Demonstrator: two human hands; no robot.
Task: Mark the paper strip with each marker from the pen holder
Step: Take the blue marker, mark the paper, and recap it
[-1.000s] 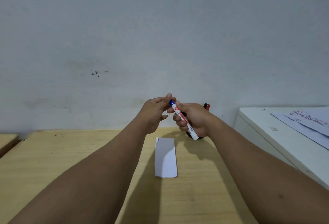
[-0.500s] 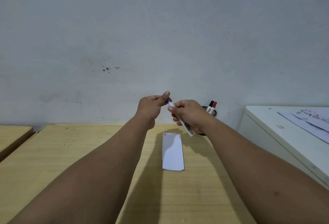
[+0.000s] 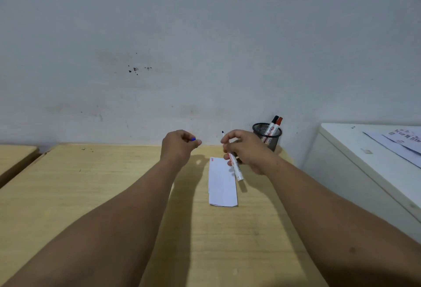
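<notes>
A white paper strip (image 3: pixel 222 181) lies on the wooden desk (image 3: pixel 91 195), with a small red mark at its far end. My right hand (image 3: pixel 247 150) holds an uncapped white marker (image 3: pixel 235 167) above the strip's far right edge, its dark tip pointing up. My left hand (image 3: pixel 178 147), a short gap to the left, pinches the blue cap (image 3: pixel 193 139) between its fingers. A black mesh pen holder (image 3: pixel 268 137) stands behind my right hand, near the wall. In it stand a black-capped marker (image 3: pixel 272 123) and a red-capped marker (image 3: pixel 278 123).
A white cabinet (image 3: pixel 355 156) stands to the right of the desk, with printed papers (image 3: pixel 401 143) on top. A second wooden desk (image 3: pixel 13 156) sits at the far left across a narrow gap. The grey wall rises right behind the desk.
My hands have pulled apart: the blue cap came off the marker and stays in my left hand. The view has tilted down a little and the pen holder now shows fully.
</notes>
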